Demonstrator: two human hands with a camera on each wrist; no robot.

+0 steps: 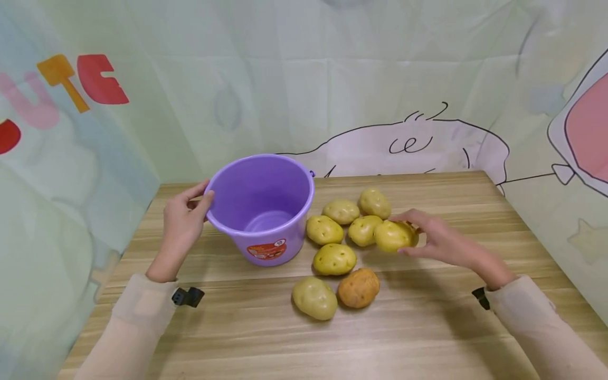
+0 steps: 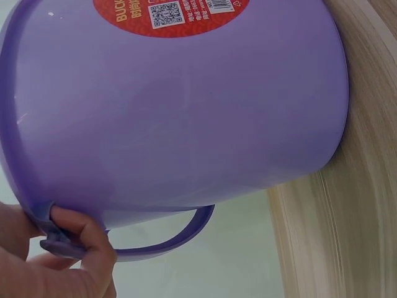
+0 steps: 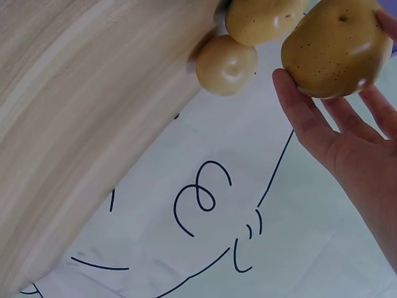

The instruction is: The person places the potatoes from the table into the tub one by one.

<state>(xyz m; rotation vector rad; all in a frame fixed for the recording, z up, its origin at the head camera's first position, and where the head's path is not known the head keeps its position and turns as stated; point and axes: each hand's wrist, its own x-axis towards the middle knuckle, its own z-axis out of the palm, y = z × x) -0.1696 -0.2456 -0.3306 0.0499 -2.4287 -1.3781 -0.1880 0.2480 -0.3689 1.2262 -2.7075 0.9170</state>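
Note:
A purple bucket (image 1: 280, 244) with a red label stands left of centre on the table. Its inside shows no contents. My left hand (image 1: 184, 219) grips the bucket's rim at the left, by the handle joint; the handle (image 2: 167, 242) hangs behind in the left wrist view. My right hand (image 1: 437, 240) holds a yellow potato (image 1: 394, 236) between thumb and fingers, at the right of the group. Beside it lies another yellow potato (image 1: 363, 230). In the right wrist view the held potato (image 3: 338, 49) sits in the fingertips, above the table.
More potatoes lie right of the bucket: a pale one (image 1: 374, 203) at the back, a yellow one (image 1: 334, 259) in the middle, a brownish-orange one (image 1: 359, 288) and a greenish one (image 1: 314, 298) in front. A printed cloth (image 1: 285, 79) hangs behind the wooden table (image 1: 247, 338).

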